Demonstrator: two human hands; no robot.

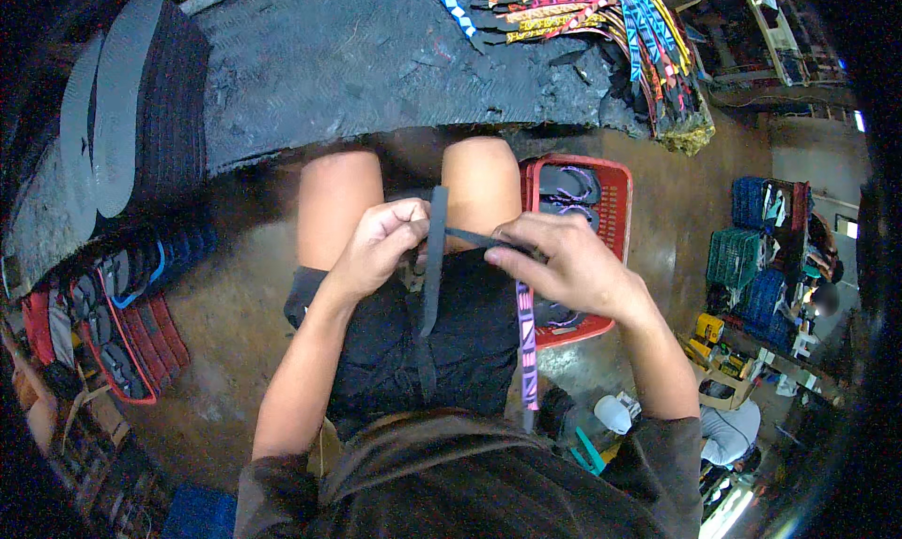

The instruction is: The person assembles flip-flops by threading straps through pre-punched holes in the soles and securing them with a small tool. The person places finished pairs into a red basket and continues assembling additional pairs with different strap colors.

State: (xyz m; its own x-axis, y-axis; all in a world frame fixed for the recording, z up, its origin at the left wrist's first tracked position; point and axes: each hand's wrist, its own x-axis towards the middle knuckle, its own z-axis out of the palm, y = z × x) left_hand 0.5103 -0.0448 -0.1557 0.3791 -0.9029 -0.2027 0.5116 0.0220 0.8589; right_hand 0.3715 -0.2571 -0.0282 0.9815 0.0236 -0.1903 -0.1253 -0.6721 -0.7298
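My left hand (381,243) grips a dark flat sandal sole (433,257) held on edge above my lap. My right hand (564,262) pinches a patterned purple and pink strap (527,342) that runs from the sole and hangs down past my right thigh. Both hands meet just in front of my bare knees. The strap's end at the sole is hidden by my fingers.
A red plastic basket (615,177) with finished sandals stands right of my knee. A black rubber sheet (376,60) lies ahead, with colourful straps (601,13) piled on it. Stacked dark soles (141,107) and sandals (122,323) sit left. Crates (752,257) and a seated person (728,431) are right.
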